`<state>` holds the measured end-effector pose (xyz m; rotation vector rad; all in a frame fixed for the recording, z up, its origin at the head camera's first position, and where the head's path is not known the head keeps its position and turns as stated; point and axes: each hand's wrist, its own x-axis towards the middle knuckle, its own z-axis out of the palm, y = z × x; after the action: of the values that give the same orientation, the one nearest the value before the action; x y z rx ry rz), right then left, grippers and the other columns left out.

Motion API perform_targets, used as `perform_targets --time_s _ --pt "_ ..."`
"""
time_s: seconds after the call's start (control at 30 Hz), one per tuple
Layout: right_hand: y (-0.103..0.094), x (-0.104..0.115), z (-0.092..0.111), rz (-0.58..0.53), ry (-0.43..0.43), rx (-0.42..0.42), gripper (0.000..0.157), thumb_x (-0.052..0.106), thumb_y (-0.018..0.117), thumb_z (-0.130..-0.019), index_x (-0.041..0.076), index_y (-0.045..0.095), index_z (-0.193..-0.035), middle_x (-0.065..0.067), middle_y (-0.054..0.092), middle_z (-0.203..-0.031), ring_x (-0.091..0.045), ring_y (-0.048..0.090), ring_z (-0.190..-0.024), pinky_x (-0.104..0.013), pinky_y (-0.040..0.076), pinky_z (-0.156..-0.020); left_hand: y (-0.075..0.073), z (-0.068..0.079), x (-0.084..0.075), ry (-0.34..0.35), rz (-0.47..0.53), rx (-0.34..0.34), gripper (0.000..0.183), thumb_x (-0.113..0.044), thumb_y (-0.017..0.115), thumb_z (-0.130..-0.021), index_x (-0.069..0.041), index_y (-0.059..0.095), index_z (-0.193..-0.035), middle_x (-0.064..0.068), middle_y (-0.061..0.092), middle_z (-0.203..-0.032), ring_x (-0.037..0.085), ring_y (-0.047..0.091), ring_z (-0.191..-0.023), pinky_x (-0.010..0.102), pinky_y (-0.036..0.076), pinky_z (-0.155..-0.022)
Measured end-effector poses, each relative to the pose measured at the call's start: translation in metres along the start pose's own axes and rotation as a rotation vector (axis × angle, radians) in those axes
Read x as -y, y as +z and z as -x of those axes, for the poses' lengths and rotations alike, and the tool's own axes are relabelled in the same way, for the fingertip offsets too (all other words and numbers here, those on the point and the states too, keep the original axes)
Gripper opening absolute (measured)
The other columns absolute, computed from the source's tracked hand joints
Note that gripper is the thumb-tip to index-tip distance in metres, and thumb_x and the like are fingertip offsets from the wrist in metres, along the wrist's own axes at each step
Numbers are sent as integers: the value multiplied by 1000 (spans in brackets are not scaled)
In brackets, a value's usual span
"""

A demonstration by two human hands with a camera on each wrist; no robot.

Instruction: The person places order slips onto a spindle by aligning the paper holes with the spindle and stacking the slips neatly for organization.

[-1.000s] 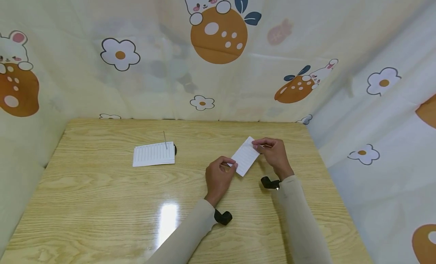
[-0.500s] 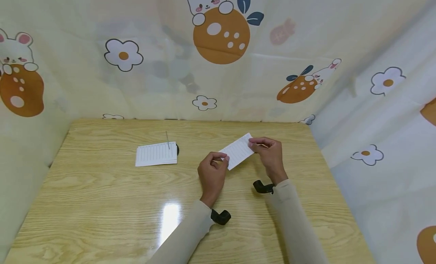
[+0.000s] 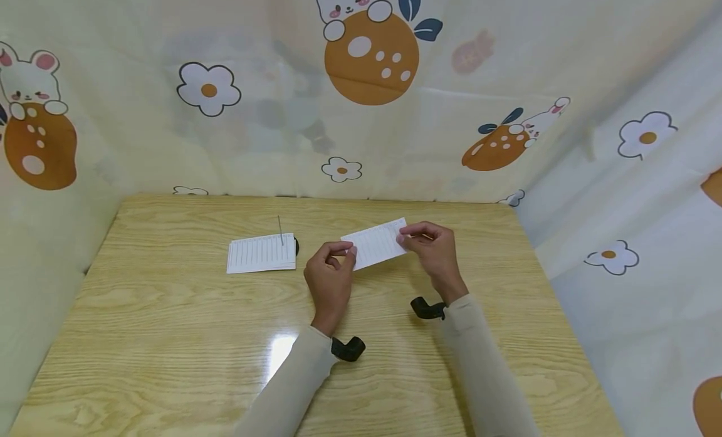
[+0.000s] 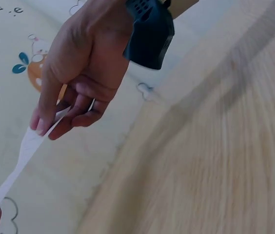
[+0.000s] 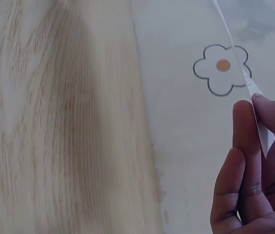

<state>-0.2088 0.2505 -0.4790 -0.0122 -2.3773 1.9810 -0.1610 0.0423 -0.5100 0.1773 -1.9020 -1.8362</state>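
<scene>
A lined paper slip (image 3: pixel 375 242) is stretched between my two hands above the table, slightly tilted. My left hand (image 3: pixel 329 285) pinches its left end between thumb and fingers. At the other end my right hand (image 3: pixel 433 252) pinches the upper right corner. Seen edge-on in the left wrist view, the slip (image 4: pixel 26 148) looks thin and slightly bent, with the right hand (image 4: pixel 81 73) at its upper end. To the left lies a stack of similar lined slips (image 3: pixel 261 255), with a thin upright metal spike (image 3: pixel 280 229) standing through its right part. A black round edge (image 3: pixel 296 246) shows beneath that stack.
The wood-grain table (image 3: pixel 169 336) stretches out around the hands. A patterned curtain (image 3: pixel 271 111) hangs along its far edge and at both sides. Black wrist cameras (image 3: pixel 348 349) sit on both wrists.
Both hands have moved left with the slip, nearer the spiked stack. The slip has turned from steeply slanted to nearly level. The stack shifts only slightly in view.
</scene>
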Motion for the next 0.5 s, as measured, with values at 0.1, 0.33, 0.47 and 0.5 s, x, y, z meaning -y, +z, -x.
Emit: perform_targets --time_s 0.1,0.33,0.47,0.5 --pt "6 2 0 6 -19 30 28 18 83 -80 2 75 -101 -10 68 -102 -21 72 -86 -29 59 -75 -8 -5 -2 13 -16 -5 7 -14 78 -84 -17 78 -91 0 73 -79 19 50 -54 22 34 -48" --pt "26 9 -1 -34 -53 80 27 15 83 -80 3 75 -102 -12 67 -102 -23 73 -84 -31 59 -75 -29 -18 -5 71 -85 -35 7 -15 78 -85 -16 78 -92 -1 74 -79 17 49 -55 24 34 -52" --pt "39 13 -3 -56 -72 83 26 12 83 -80 3 75 -102 -12 68 -102 -24 74 -84 -31 60 -75 -40 -24 -8 95 -98 -50 7 -15 78 -85 -15 78 -92 -1 74 -79 17 48 -55 25 34 -53" --pt "42 14 -4 -62 -76 83 25 11 83 -80 3 75 -102 -12 68 -102 -24 74 -84 -31 60 -76 -42 -25 -9 99 -101 -53 7 -15 78 -85 -15 79 -92 -1 74 -79 17 48 -55 25 33 -53"
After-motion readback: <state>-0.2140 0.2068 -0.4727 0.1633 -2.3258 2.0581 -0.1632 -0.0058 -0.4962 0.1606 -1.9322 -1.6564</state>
